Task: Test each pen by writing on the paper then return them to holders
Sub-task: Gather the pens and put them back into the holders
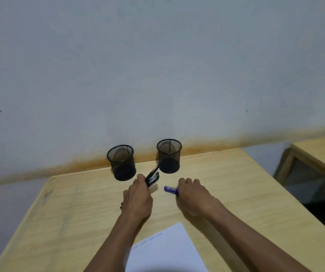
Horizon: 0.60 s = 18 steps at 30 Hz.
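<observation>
1. While I watch the head view, my left hand (138, 197) grips a bundle of black pens (152, 178) just before two black mesh holders (121, 162), which look empty
2. My right hand (194, 195) holds a blue pen (171, 189); white paper (167, 250) lies nearer me on the wooden table (246, 193)

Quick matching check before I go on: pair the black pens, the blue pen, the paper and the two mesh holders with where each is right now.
Things:
1. black pens
2. blue pen
3. paper
4. mesh holders

Places:
A. at the table's near edge, between the forearms
B. gripped as a bundle in the left hand
C. upright by the wall
D. poking out of the right hand

Pairs: 1-B, 2-D, 3-A, 4-C
</observation>
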Tool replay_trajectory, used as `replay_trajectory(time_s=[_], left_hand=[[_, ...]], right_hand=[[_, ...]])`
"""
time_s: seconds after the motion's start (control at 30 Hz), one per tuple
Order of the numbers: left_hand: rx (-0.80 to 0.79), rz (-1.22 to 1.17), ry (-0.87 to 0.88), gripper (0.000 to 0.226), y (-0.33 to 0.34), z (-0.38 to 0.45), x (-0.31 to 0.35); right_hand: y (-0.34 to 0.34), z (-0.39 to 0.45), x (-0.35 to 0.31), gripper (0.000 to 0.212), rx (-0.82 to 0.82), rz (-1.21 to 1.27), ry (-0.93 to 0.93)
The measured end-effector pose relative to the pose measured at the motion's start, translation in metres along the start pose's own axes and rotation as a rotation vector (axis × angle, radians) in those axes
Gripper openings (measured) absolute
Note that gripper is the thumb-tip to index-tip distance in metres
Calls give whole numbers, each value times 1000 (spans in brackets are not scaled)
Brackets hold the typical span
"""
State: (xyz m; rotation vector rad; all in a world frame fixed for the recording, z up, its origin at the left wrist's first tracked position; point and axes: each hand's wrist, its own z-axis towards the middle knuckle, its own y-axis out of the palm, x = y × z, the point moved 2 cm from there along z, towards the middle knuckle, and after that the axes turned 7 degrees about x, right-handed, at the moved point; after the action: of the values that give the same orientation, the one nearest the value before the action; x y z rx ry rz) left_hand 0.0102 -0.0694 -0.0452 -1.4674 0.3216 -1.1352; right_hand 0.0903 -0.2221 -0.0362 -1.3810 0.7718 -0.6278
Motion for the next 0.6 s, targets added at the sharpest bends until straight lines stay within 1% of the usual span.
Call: replay_trajectory(time_s=[0.07, 0.17, 0.2, 0.27, 0.33, 0.37, 0.43, 0.5, 0.6], left_hand=[[50, -182, 48, 20, -9, -8, -1], [173, -504, 42, 16, -28, -23, 4], [217, -610, 30, 14, -35, -28, 8], [275, -819, -32, 12, -45, -33, 15], [297, -997, -114, 18, -55, -30, 18], [302, -1056, -130, 21, -60, -27, 19], [325, -1113, -88, 23, -71, -20, 21], [370, -1128, -39, 32, -86, -10, 22], [428, -1100, 8, 33, -109, 18, 23]], right_hand=[[-2, -6, 2, 26, -2, 9, -28], [-9, -14, 2, 27, 5, 169, 11], [-11, -15, 1, 24, 43, 271, 32], [-16, -19, -5, 6, 141, 533, 104], [-26, -22, -12, 15, 272, 778, 177], [-32, -22, -16, 18, 343, 857, 192], [-49, -20, -24, 25, 449, 957, 189], [-69, -9, -31, 40, 541, 1024, 166], [-97, 24, -36, 48, 714, 1029, 125]])
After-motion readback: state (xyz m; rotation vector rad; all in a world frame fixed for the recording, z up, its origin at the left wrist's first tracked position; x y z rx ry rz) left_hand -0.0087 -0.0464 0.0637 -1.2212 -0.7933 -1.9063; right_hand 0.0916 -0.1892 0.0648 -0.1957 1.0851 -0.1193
